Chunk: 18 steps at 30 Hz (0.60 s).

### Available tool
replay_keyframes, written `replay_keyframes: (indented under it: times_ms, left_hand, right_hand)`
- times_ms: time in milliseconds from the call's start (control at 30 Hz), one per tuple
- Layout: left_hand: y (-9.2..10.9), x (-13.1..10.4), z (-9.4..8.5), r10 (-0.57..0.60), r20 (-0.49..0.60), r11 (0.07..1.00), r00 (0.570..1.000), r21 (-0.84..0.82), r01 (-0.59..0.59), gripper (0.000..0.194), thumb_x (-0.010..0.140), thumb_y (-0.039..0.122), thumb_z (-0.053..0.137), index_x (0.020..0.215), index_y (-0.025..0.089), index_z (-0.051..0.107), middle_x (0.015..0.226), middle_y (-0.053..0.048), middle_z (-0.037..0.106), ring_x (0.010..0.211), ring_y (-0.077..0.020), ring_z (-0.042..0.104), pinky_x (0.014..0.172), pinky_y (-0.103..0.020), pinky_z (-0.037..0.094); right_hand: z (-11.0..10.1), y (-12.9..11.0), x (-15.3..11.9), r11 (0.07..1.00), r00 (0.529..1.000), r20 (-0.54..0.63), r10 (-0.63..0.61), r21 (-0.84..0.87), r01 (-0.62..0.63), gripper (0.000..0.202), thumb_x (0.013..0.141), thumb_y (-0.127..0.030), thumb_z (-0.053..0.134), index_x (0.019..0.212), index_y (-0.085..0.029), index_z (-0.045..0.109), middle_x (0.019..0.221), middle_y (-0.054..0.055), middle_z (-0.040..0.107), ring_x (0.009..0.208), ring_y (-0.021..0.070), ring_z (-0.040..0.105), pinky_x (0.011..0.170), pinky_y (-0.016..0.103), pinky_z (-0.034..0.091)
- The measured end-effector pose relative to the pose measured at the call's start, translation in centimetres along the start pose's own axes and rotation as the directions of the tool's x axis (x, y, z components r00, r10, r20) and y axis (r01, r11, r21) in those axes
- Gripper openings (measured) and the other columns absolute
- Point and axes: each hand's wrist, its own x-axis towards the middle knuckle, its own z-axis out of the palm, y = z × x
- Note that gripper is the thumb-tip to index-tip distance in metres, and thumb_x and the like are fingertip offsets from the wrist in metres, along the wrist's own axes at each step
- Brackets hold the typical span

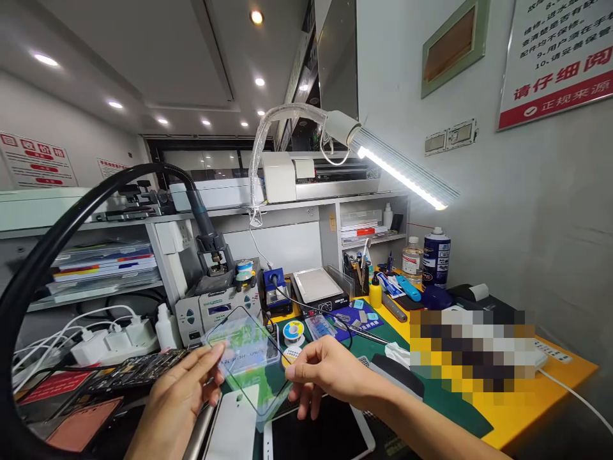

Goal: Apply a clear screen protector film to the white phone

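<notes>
Now both hands (pixel 249 386) hold glass panel (pixel 246 358)

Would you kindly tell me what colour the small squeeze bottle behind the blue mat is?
Yellow bottle with a dark nozzle, clearest in the head view.

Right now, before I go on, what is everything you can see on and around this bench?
glass screen panel: 1, clear with black rim, held above bench
tablet: 1, white frame, under hands
solder spool: 1, blue-yellow, on green mat
soldering station: 1, grey, behind panel
desk lamp: 1, lit, overhead right
spray can: 1, blue-white, right rear
yellow bottle: 1, mid bench
chargers: several, white, left
left hand: 1, gripping panel's left edge
right hand: 1, pinching panel's right edge
</notes>
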Motion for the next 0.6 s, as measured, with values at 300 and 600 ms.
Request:
replay_keyframes:
  times_ms: [300,600]
  left_hand:
    - [-0.76,-1.0,0.87,-0.075,0.207,0.971,0.975,0.237,0.024,0.045,0.071,0.053,0.079,0.093,0.015,0.071,0.075,-0.003,0.064,0.06,-0.0116,0.049,0.045,-0.019,0.043]
    - [-0.02,-1.16,0.64,-0.062,0.149,0.989,0.987,0.144,0.04,0.038,0.072,0.046,0.08,0.092,0.015,0.072,0.08,-0.002,0.068,0.057,-0.0073,0.045,0.044,-0.015,0.036]
  right_hand:
    - [0.21,-0.21,-0.17,0.999,1.0,0.016,-0.014,0.041,0.013,0.042,0.071,-0.048,0.079,0.074,-0.009,0.065,0.076,0.008,0.068,0.056,0.0155,0.067,0.043,0.022,0.05]
    - [0.83,-0.11,-0.29,1.0,1.0,0.024,0.013,0.012,-0.014,0.045,0.067,-0.05,0.082,0.071,-0.011,0.061,0.07,0.005,0.066,0.054,0.0163,0.066,0.042,0.022,0.047]
